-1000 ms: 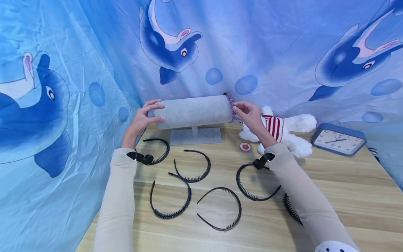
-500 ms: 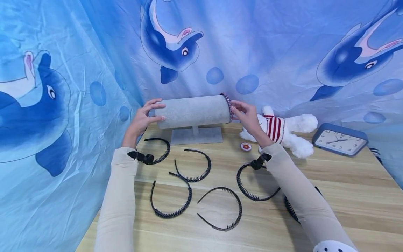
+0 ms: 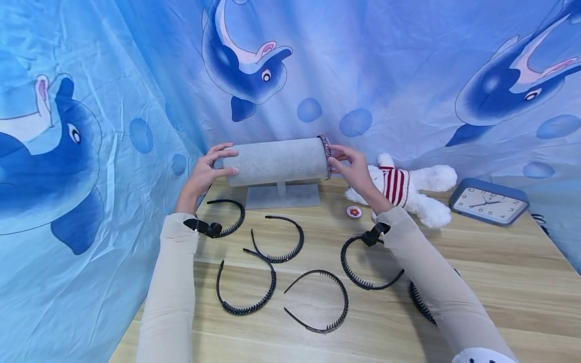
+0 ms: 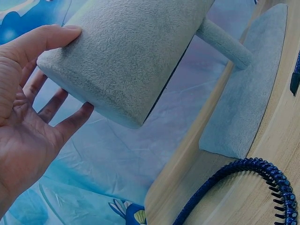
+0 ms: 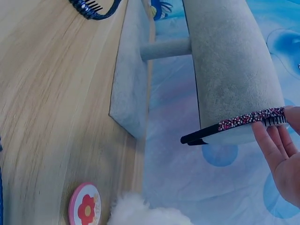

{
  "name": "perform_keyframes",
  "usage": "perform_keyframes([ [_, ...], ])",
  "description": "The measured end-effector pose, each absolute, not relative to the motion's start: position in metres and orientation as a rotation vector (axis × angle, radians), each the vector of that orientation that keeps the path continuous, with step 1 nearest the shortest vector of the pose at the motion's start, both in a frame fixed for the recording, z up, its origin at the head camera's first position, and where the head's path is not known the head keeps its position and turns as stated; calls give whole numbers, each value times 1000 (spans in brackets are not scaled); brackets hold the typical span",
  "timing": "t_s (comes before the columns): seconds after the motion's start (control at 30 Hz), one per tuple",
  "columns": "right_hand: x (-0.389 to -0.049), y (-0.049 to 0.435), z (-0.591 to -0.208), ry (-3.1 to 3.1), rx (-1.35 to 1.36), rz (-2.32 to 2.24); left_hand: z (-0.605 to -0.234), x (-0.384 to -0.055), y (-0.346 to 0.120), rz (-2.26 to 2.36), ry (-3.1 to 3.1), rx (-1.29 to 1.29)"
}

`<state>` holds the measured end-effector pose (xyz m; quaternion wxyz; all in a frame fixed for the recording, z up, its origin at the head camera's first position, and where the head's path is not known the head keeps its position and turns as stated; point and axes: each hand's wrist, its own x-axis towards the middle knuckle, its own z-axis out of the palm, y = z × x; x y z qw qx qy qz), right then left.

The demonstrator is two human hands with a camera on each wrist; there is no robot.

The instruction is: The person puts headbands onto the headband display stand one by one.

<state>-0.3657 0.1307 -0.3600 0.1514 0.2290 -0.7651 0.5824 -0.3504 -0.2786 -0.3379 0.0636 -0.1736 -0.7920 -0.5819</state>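
A grey plush-covered headband stand (image 3: 277,159), a horizontal cylinder on a post and flat base, stands at the back of the table. My left hand (image 3: 201,174) grips its left end, thumb on the near side and fingers around the end face in the left wrist view. Around the cylinder's right end sits a black toothed headband (image 5: 243,121) covered in pink and silver stones. My right hand (image 3: 354,169) pinches this headband between thumb and fingers. The headband's black tip pokes out below the cylinder in the right wrist view.
Several dark toothed headbands (image 3: 299,242) lie on the wooden table (image 3: 254,338) in front of the stand. One is partly under my right forearm. A white plush toy (image 3: 397,186), a flower badge (image 3: 354,212) and a blue clock (image 3: 489,200) are at right. A dolphin-print curtain (image 3: 386,60) hangs behind.
My right hand has moved left, sliding the stone-covered headband from the cylinder's right edge a little way further onto it. My left hand stays on the left end.
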Motion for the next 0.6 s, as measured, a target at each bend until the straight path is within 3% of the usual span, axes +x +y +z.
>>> perform_keyframes([
  [0.6, -373, 148, -329, -2444, 903, 1502, -335, -345, -277, -1756, -2396, -540],
])
